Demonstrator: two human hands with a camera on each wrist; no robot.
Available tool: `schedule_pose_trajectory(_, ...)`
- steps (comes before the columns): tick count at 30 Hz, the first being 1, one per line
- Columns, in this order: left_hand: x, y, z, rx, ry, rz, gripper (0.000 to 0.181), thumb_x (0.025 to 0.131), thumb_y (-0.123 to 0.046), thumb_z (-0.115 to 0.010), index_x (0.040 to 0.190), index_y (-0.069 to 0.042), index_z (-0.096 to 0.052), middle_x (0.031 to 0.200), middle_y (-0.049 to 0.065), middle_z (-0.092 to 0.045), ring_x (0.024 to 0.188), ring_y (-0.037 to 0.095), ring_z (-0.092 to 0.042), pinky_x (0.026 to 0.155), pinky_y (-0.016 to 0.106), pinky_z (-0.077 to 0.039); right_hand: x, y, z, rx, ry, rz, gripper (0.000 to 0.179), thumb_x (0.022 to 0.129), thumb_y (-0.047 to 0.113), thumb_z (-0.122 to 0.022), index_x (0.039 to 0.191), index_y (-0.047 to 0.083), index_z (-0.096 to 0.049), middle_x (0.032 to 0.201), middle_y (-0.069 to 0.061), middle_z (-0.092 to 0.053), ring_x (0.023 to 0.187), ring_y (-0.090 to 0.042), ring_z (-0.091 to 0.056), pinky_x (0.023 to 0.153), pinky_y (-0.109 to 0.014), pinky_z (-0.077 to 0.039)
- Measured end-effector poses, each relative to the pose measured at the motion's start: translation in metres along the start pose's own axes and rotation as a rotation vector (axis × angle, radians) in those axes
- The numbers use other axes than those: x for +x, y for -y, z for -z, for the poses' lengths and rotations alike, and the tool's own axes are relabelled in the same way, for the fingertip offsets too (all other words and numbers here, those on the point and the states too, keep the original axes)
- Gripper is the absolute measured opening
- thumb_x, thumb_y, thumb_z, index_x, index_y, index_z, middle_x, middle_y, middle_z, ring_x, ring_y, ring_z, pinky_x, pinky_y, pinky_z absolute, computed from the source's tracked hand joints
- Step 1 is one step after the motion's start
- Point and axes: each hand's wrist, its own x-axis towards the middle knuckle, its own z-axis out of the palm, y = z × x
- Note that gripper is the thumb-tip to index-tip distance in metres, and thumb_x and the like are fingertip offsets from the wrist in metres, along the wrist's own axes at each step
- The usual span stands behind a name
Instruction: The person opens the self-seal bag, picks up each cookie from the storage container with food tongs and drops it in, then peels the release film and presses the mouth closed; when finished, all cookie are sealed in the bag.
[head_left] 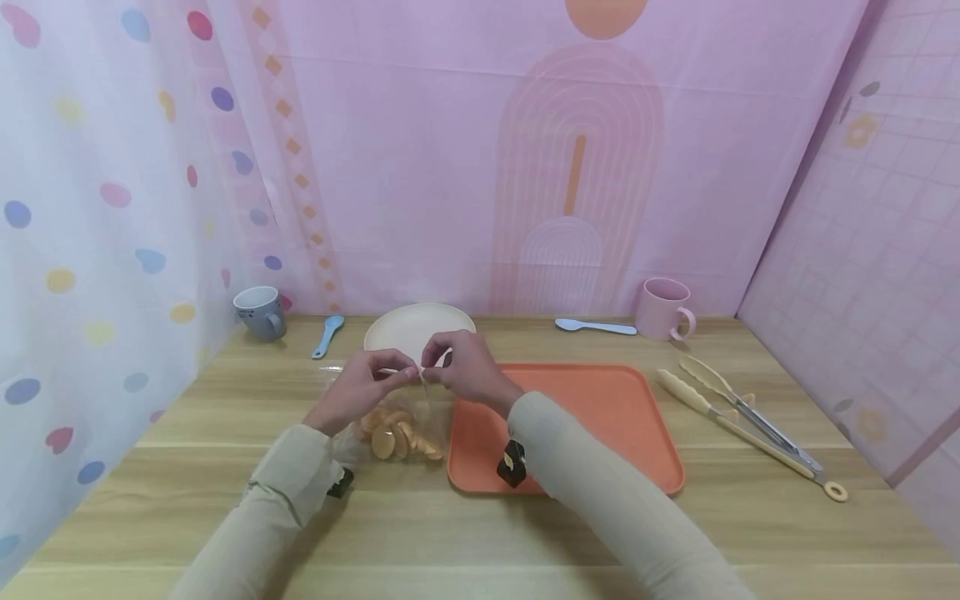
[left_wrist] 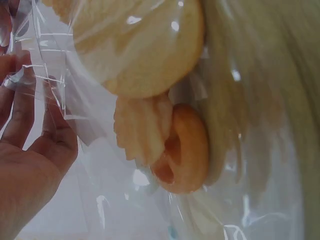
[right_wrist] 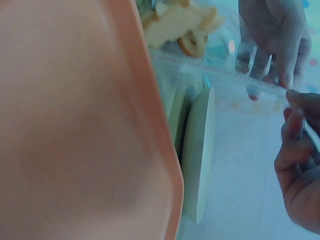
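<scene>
A clear plastic bag (head_left: 356,450) stands on the table, lifted by its top edge between both hands. Several tan bread- or biscuit-like pieces (head_left: 393,437) lie inside; close up in the left wrist view are a round flat piece (left_wrist: 140,45), a ridged piece (left_wrist: 140,125) and one with holes (left_wrist: 195,150). My left hand (head_left: 358,390) pinches the bag's edge between thumb and fingers. Right beside it, my right hand (head_left: 471,371) pinches the same corner, fingertips nearly meeting the left ones. A seal strip with faint red print (right_wrist: 215,69) runs toward the fingertips in the right wrist view.
An orange tray (head_left: 585,429) lies under my right forearm. Behind the hands is a cream plate (head_left: 420,321). A grey mug (head_left: 258,313) and blue spoon (head_left: 327,337) stand left; another spoon (head_left: 596,326), a pink mug (head_left: 663,308) and tongs (head_left: 750,425) are right.
</scene>
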Motion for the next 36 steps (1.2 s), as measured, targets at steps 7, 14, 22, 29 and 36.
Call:
schedule_pose_trajectory(7, -0.001, 0.001, -0.004, 0.019, -0.029, 0.017, 0.021, 0.098, -0.022, -0.065, 0.105, -0.004, -0.073, 0.105, 0.012, -0.075, 0.096, 0.01, -0.068, 0.088, 0.021, -0.054, -0.005, 0.001, -0.006, -0.197, -0.079, 0.01, 0.008, 0.086, 0.011, -0.078, 0.079, 0.008, -0.075, 0.073, -0.003, -0.071, 0.064, -0.005, -0.052, 0.06, -0.015, -0.04)
schedule_pose_trajectory(14, -0.002, 0.004, -0.006, 0.022, -0.029, 0.027, 0.022, 0.099, -0.025, -0.064, 0.108, -0.007, -0.074, 0.108, 0.01, -0.076, 0.1, 0.011, -0.07, 0.091, 0.025, -0.056, -0.006, 0.0, -0.011, -0.191, -0.081, -0.038, 0.01, 0.088, 0.015, -0.078, 0.082, 0.008, -0.08, 0.078, -0.003, -0.077, 0.064, -0.002, -0.057, 0.059, -0.014, -0.045)
schedule_pose_trajectory(22, -0.002, 0.001, -0.009, 0.039, -0.062, 0.013, 0.02, 0.097, -0.021, -0.067, 0.106, -0.006, -0.076, 0.106, 0.012, -0.077, 0.099, 0.021, -0.073, 0.085, 0.022, -0.056, -0.005, 0.002, -0.014, -0.202, -0.107, -0.101, 0.014, 0.088, 0.023, -0.078, 0.081, 0.011, -0.081, 0.078, -0.001, -0.078, 0.064, -0.004, -0.061, 0.059, -0.016, -0.047)
schedule_pose_trajectory(29, 0.0, -0.003, -0.013, 0.039, -0.084, 0.004, 0.014, 0.093, -0.018, -0.072, 0.099, -0.006, -0.078, 0.1, 0.012, -0.078, 0.091, 0.026, -0.076, 0.078, 0.023, -0.056, -0.005, 0.001, -0.014, -0.253, -0.122, -0.075, 0.016, 0.088, 0.018, -0.076, 0.075, 0.009, -0.079, 0.072, -0.002, -0.076, 0.063, -0.007, -0.059, 0.059, -0.017, -0.046)
schedule_pose_trajectory(36, 0.0, -0.007, -0.014, 0.094, -0.109, -0.017, 0.013, 0.09, -0.021, -0.076, 0.092, -0.009, -0.08, 0.093, 0.009, -0.079, 0.081, 0.016, -0.072, 0.076, 0.026, -0.058, -0.001, -0.001, -0.017, -0.277, -0.112, -0.03, 0.028, 0.085, 0.021, -0.08, 0.062, 0.009, -0.068, 0.056, 0.005, -0.061, 0.06, -0.008, -0.049, 0.064, -0.02, -0.041)
